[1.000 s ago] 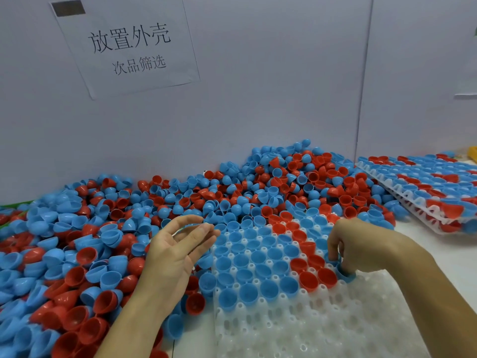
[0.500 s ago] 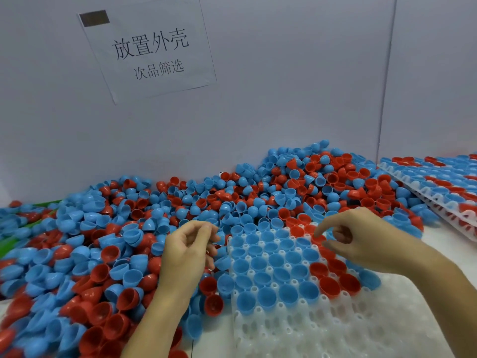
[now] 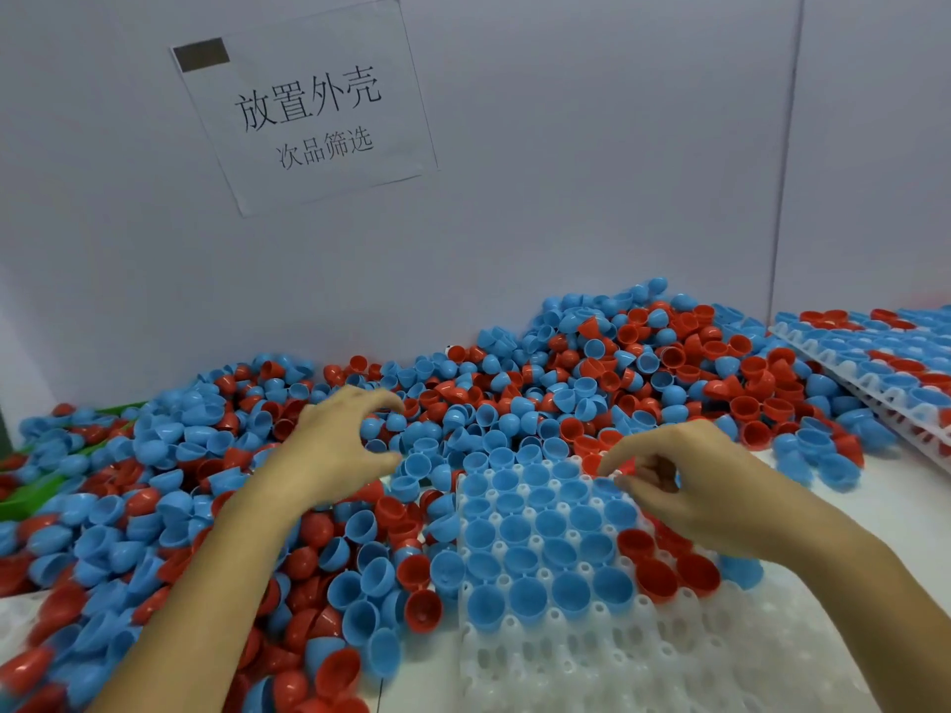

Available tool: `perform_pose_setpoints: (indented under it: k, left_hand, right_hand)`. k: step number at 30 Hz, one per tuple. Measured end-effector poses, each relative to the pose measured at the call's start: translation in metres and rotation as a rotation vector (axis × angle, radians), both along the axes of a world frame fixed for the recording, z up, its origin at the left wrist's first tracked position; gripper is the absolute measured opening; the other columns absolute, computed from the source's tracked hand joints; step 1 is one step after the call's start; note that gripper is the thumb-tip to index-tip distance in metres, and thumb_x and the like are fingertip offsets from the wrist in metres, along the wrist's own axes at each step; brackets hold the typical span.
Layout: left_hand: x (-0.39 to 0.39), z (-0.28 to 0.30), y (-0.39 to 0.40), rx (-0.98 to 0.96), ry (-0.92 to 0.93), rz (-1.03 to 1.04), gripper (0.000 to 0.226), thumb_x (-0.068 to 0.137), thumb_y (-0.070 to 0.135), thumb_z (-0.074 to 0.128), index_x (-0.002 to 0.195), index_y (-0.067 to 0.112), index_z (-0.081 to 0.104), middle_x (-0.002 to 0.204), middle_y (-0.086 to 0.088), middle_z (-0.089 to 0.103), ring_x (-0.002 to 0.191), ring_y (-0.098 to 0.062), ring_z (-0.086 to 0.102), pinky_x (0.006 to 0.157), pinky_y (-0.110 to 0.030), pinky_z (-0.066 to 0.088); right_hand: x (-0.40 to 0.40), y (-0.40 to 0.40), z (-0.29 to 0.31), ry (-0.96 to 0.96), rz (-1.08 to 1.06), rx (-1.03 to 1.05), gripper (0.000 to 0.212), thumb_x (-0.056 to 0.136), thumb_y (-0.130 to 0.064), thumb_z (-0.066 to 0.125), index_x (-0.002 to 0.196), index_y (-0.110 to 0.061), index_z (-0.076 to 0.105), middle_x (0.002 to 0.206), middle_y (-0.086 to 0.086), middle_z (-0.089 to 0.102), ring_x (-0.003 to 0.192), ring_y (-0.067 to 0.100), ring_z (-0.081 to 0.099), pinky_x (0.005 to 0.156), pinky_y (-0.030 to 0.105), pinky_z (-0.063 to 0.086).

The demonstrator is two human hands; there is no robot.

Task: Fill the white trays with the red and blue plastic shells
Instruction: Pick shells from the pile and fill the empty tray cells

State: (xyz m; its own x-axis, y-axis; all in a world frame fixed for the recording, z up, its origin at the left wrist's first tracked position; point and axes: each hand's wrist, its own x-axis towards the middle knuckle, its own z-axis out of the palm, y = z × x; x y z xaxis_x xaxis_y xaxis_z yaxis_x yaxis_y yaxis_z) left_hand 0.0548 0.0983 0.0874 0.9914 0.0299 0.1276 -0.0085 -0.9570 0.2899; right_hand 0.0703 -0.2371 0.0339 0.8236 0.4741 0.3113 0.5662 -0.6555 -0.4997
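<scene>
A big heap of red and blue plastic shells [image 3: 592, 373] covers the table along the wall. The white tray [image 3: 669, 661] lies in front of me, its far rows holding blue shells [image 3: 545, 553] and some red shells [image 3: 656, 578] on the right. My left hand [image 3: 334, 450] arches over the heap left of the tray. Its fingers and thumb are spread around loose blue shells without closing on one. My right hand [image 3: 689, 486] hovers over the tray's far right part. Its thumb and fingertips pinch what looks like a small red shell [image 3: 625, 464].
Filled white trays [image 3: 875, 393] are stacked at the right edge. A paper sign [image 3: 309, 105] hangs on the grey wall behind the heap. Something green [image 3: 20, 501] pokes out under the shells at far left. Loose shells crowd the tray's left side.
My left hand has moved from beside the tray up into the heap, fingers now arched. My right hand left the tray's right edge and moved toward its far rows.
</scene>
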Motion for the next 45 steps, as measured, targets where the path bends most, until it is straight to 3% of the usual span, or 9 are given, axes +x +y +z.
perform_pose_setpoints:
  k: [7, 12, 16, 20, 26, 33, 36, 39, 45]
  left_hand:
    - [0.046, -0.014, 0.016, 0.432, 0.596, 0.059, 0.104, 0.082, 0.044, 0.077, 0.158, 0.042, 0.006, 0.165, -0.008, 0.010, 0.138, -0.034, 0.041, 0.107, -0.043, 0.046]
    - [0.066, -0.043, 0.026, 0.677, 0.541, 0.219, 0.107, 0.080, 0.068, 0.068, 0.159, 0.044, -0.001, 0.169, -0.007, 0.002, 0.152, -0.043, 0.010, 0.114, -0.066, 0.017]
    - [0.074, -0.057, 0.031, 0.740, 0.265, 0.163, 0.082, 0.090, 0.041, 0.060, 0.157, 0.042, 0.014, 0.158, -0.006, 0.032, 0.144, -0.038, 0.026, 0.113, -0.058, 0.024]
    - [0.078, -0.060, 0.038, 0.677, 0.090, 0.166, 0.088, 0.088, 0.026, 0.065, 0.157, 0.040, 0.012, 0.154, -0.007, 0.031, 0.139, -0.035, 0.033, 0.108, -0.055, 0.028]
    - [0.086, -0.017, 0.049, 0.545, 0.150, 0.304, 0.113, 0.071, 0.052, 0.087, 0.157, 0.035, 0.014, 0.157, -0.006, 0.032, 0.144, -0.037, 0.030, 0.112, -0.056, 0.029]
    - [0.121, 0.007, 0.029, 0.292, 0.048, 0.143, 0.060, 0.089, 0.003, 0.060, 0.144, 0.025, 0.048, 0.145, -0.006, 0.054, 0.121, -0.030, 0.058, 0.092, -0.042, 0.055]
    - [0.136, -0.017, 0.000, 0.056, 0.072, 0.077, 0.069, 0.092, 0.053, 0.062, 0.153, 0.029, 0.038, 0.157, -0.012, 0.041, 0.137, -0.035, 0.046, 0.111, -0.049, 0.042]
    - [0.150, -0.048, -0.022, 0.223, 0.332, 0.089, 0.106, 0.074, 0.091, 0.047, 0.159, 0.044, 0.005, 0.169, -0.014, 0.000, 0.153, -0.047, 0.000, 0.118, -0.072, 0.006]
    - [0.170, -0.069, -0.018, 0.186, 0.225, 0.161, 0.100, 0.079, 0.071, 0.063, 0.158, 0.042, 0.010, 0.167, -0.013, 0.014, 0.147, -0.049, 0.021, 0.111, -0.068, 0.030]
  right_hand:
    - [0.003, -0.018, 0.006, -0.062, -0.092, 0.102, 0.022, 0.094, -0.015, 0.064, 0.095, -0.035, 0.071, 0.058, 0.005, 0.059, 0.055, 0.021, 0.054, 0.062, 0.033, 0.052]
    - [0.001, -0.014, 0.005, -0.044, -0.080, 0.106, 0.026, 0.094, -0.014, 0.064, 0.094, -0.040, 0.067, 0.059, 0.003, 0.059, 0.058, 0.020, 0.055, 0.064, 0.034, 0.052]
    - [0.002, -0.013, 0.005, -0.041, -0.074, 0.107, 0.027, 0.094, -0.016, 0.065, 0.093, -0.043, 0.066, 0.060, 0.004, 0.060, 0.055, 0.019, 0.055, 0.065, 0.035, 0.052]
    - [0.002, -0.013, 0.005, -0.035, -0.072, 0.110, 0.029, 0.093, -0.017, 0.065, 0.092, -0.046, 0.064, 0.063, -0.001, 0.061, 0.057, 0.018, 0.056, 0.066, 0.032, 0.052]
    - [0.001, -0.013, 0.007, -0.047, -0.076, 0.116, 0.030, 0.092, -0.016, 0.066, 0.092, -0.047, 0.064, 0.065, -0.004, 0.062, 0.059, 0.018, 0.056, 0.065, 0.030, 0.052]
    - [0.000, -0.012, 0.006, -0.048, -0.089, 0.092, 0.035, 0.091, -0.017, 0.067, 0.090, -0.052, 0.063, 0.063, -0.001, 0.063, 0.058, 0.018, 0.058, 0.064, 0.030, 0.053]
    - [-0.001, -0.012, 0.006, -0.047, -0.095, 0.088, 0.036, 0.091, -0.016, 0.067, 0.089, -0.052, 0.064, 0.063, -0.001, 0.063, 0.059, 0.018, 0.058, 0.063, 0.030, 0.053]
    - [-0.002, -0.010, 0.006, -0.047, -0.095, 0.080, 0.036, 0.090, -0.017, 0.068, 0.090, -0.052, 0.063, 0.064, -0.002, 0.064, 0.059, 0.017, 0.058, 0.062, 0.032, 0.053]
    - [-0.002, -0.010, 0.008, -0.041, -0.097, 0.079, 0.030, 0.091, -0.015, 0.068, 0.093, -0.045, 0.069, 0.063, 0.001, 0.064, 0.057, 0.018, 0.057, 0.060, 0.033, 0.051]
